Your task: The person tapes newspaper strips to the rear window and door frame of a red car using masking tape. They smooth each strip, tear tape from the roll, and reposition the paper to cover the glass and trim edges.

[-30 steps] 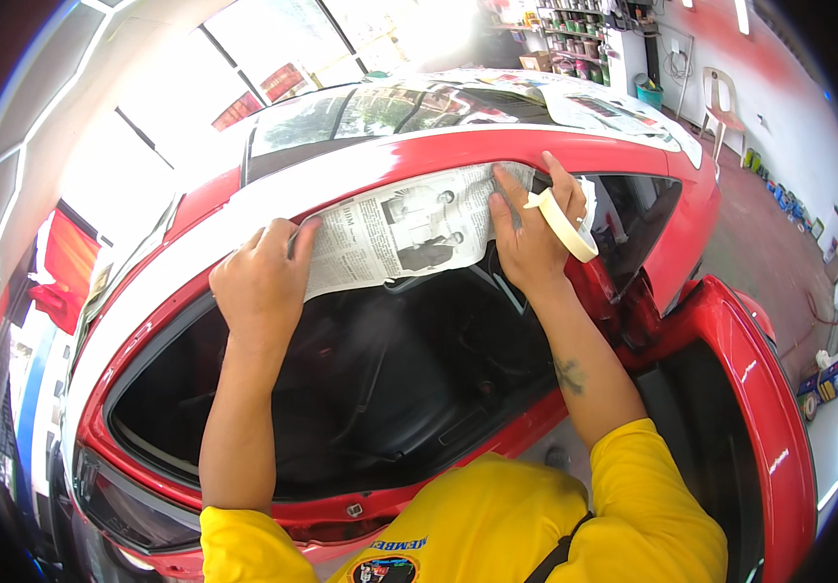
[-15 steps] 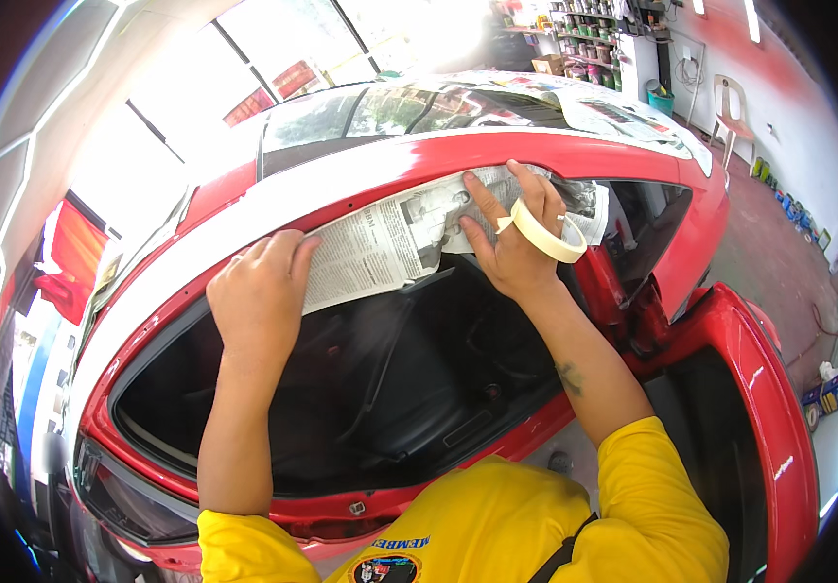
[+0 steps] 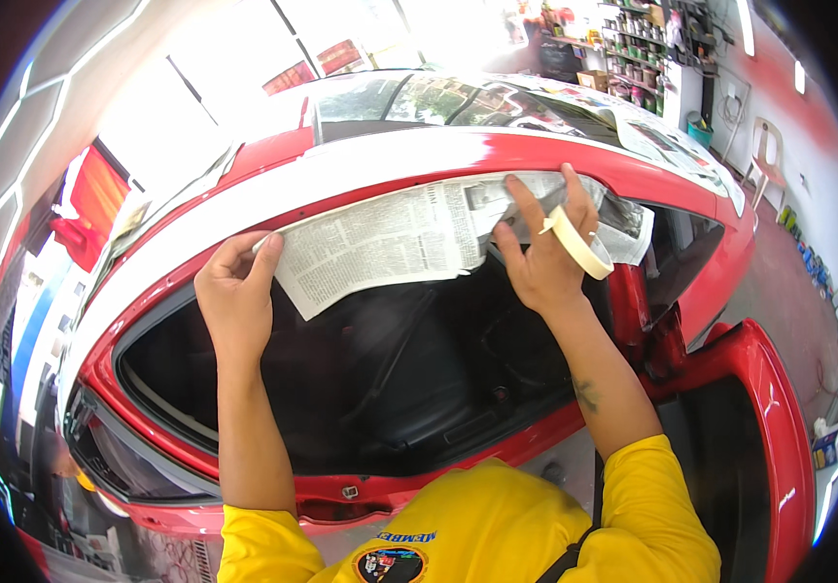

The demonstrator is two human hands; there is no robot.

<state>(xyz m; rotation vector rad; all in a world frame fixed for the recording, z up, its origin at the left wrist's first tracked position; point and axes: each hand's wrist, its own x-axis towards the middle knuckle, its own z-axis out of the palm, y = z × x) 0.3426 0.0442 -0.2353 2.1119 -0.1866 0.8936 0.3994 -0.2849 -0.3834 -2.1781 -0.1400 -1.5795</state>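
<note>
A long strip of newspaper lies along the upper edge of the door opening of a red car. My left hand pinches the paper's left corner between thumb and fingers, close to the roof edge. Spread out over the paper's right part, my right hand presses it with its fingertips against the frame. A roll of pale masking tape hangs on the fingers of that hand. Below the paper the dark car interior shows through the opening.
An open red car door stands at the right, close to my right arm. More paper sheets cover part of the windscreen. Farther back are a plastic chair and shelves of cans.
The left end of the newspaper has come into fuller view, and my left hand now pinches its corner instead of covering it. The view has shifted, with my right hand still on the paper.
</note>
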